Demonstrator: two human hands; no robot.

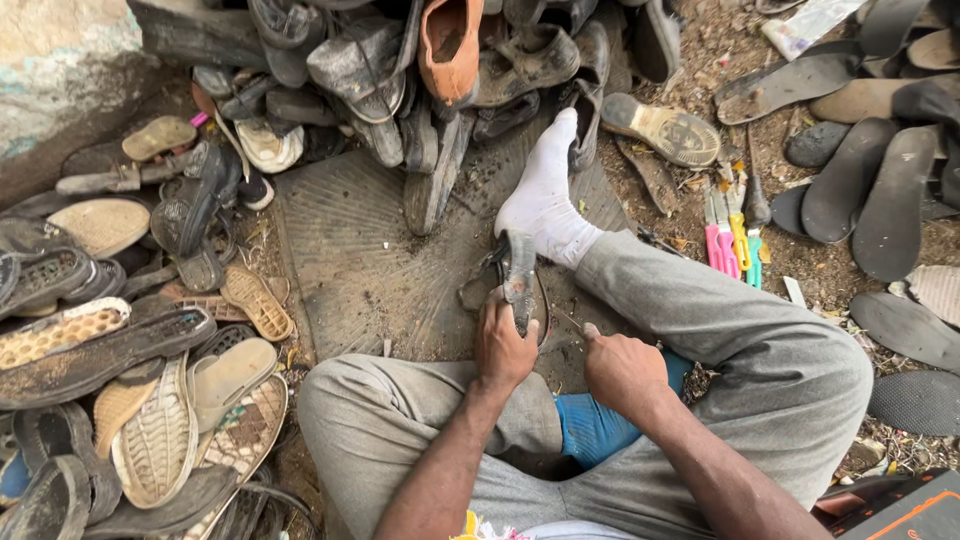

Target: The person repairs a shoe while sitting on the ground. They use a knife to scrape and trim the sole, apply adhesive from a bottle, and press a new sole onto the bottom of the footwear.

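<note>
Two hands meet at one worn shoe (519, 283), and we see it standing on edge on the ribbed rubber mat (370, 260), pinned between our white-socked foot (545, 195) above and our left hand (503, 348) below. Its long axis runs away from us, from the left hand up toward the heel of the sock, with the sole edge facing up. Our left hand is clamped around the near end of the shoe, fingers wrapped over it. Our right hand (622, 368) sits just beside it, to the right and slightly nearer our body, closed on a thin tool (572, 322) whose tip points left toward the shoe's side; what kind of tool it is we cannot tell. The left hand is thus on the shoe, the right a short reach away. Piled old shoes and loose soles (150, 420) ring the mat, and a few coloured-handled tools (733, 235) lie on the ground to the right.
</note>
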